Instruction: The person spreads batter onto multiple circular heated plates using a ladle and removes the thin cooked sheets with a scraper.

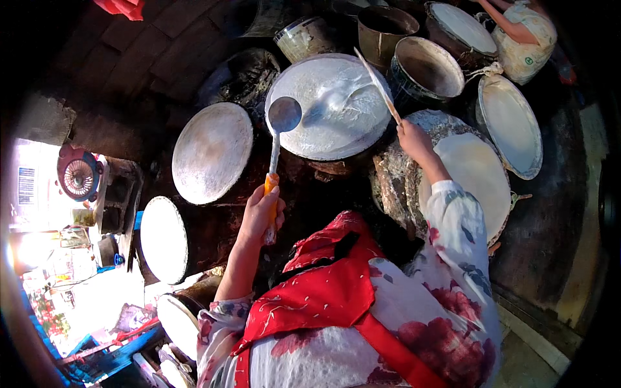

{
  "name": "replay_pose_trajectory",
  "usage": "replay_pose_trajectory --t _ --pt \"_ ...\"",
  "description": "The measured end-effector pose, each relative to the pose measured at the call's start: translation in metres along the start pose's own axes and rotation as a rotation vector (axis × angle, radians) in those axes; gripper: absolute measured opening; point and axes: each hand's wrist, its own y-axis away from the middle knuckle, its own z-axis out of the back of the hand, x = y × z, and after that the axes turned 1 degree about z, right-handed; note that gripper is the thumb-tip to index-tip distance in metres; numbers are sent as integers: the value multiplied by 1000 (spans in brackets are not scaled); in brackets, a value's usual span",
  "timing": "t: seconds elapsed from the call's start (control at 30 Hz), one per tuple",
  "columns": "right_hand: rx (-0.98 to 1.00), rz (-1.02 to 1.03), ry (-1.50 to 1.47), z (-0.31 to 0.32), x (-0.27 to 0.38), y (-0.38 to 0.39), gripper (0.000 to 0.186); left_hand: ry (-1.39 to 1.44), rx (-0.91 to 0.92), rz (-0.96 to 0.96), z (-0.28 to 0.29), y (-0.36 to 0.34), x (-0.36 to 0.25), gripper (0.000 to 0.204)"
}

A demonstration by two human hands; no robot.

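Note:
My left hand grips the orange handle of a long ladle, whose round metal head hangs over the left part of a large round white-coated surface. My right hand is closed on a long, pale flat stick, angled up over that surface's right part. The white layer there has an uneven, creased patch. Close to my right arm, a wide rounded vessel holds a pale, smooth layer.
Round white-topped surfaces line my left. Several buckets and pots stand behind, with a pale-filled oval vessel at right. Another person's arm shows top right. A fan sits at far left by a bright opening.

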Motion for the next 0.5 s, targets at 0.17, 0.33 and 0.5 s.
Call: replay_pose_trajectory --t 0.17,0.33,0.5 --pt "-82 461 262 -33 7 13 20 -113 -3 -44 -8 -15 -16 22" --pt "-125 19 -37 -46 -11 41 18 -125 -16 -24 -12 -24 -10 30" --pt "-78 143 -4 -119 51 73 20 -130 12 31 -31 -27 -3 31"
